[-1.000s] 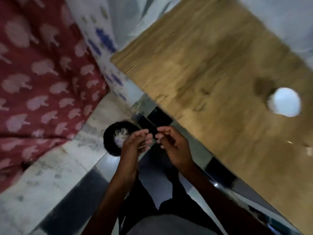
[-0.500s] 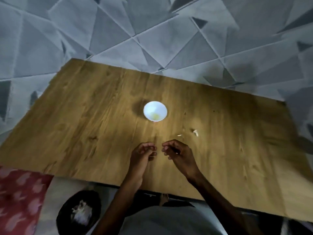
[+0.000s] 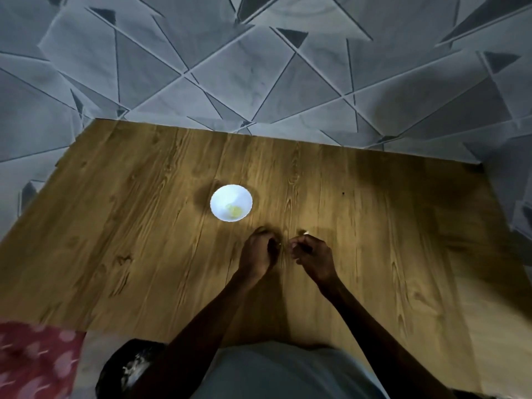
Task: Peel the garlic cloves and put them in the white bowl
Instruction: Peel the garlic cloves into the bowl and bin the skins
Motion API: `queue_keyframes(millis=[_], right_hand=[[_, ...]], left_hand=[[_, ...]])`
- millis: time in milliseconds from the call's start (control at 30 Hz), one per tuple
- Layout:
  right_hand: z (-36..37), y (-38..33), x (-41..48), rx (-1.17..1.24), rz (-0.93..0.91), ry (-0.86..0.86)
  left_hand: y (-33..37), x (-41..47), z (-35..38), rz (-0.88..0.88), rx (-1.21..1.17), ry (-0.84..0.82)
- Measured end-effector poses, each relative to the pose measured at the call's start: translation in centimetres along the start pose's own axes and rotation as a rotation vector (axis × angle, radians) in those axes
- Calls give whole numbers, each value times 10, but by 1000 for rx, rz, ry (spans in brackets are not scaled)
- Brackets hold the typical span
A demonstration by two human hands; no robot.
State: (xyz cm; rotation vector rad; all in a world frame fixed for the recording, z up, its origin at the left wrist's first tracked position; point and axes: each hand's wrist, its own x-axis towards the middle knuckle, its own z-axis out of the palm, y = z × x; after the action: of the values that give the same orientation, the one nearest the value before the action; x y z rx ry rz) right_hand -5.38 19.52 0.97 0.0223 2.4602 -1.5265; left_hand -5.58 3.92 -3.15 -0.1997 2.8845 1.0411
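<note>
The white bowl (image 3: 231,206) stands on the wooden table (image 3: 144,226) with a yellowish peeled clove (image 3: 234,211) inside. Just in front of it and to the right, my two hands are low over the table, close together. My left hand (image 3: 259,253) has its fingers curled shut, and nothing shows in it. My right hand (image 3: 312,254) is also curled. A small white garlic piece (image 3: 305,232) peeks out at its fingertips. Whether the fingers grip that piece or it lies on the table is unclear.
A black bin (image 3: 126,370) with pale garlic skins sits on the floor at the lower left, below the table's near edge. A red patterned cloth (image 3: 31,361) lies beside it. A grey geometric-patterned surface rises behind the table's far edge.
The view swung up from the bin on the floor to the table. Both hands came from above the bin to the table, then forward to the garlic bits right of the bowl.
</note>
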Motion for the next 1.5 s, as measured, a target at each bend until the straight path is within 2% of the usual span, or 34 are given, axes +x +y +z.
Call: queue_keyframes(millis=[133, 267, 400, 600, 767, 867, 1000, 1133, 1233, 1333, 1400, 1500], right_hand=[[0, 6, 10, 1, -5, -24], [6, 0, 20, 25, 21, -35], [17, -15, 31, 47, 28, -51], [27, -19, 40, 44, 23, -50], [16, -15, 40, -30, -34, -5], [2, 0, 42, -166, -131, 90], [-23, 14, 41, -270, -96, 213], [-30, 24, 45, -437, -217, 149], [-19, 36, 50, -542, -209, 73], [-13, 33, 52, -480, -147, 86], [-13, 31, 53, -391, -127, 113], [-18, 36, 47, -107, -144, 139]], left_hand=[[-1, 6, 5, -32, 112, -43], [-1, 14, -29, -18, -105, 167], [-22, 38, -71, -80, -103, 306], [-50, 73, -84, -193, 4, 137], [-48, 83, -85, -242, 33, 90], [-38, 78, -88, -162, 47, 169], [-3, 49, -82, 13, -29, 255], [17, 26, -46, 37, -184, 75], [22, 17, -18, -2, -229, -62], [25, 15, -1, -78, -252, -124], [29, 15, 2, -112, -274, -109], [34, 15, 1, -120, -375, -98]])
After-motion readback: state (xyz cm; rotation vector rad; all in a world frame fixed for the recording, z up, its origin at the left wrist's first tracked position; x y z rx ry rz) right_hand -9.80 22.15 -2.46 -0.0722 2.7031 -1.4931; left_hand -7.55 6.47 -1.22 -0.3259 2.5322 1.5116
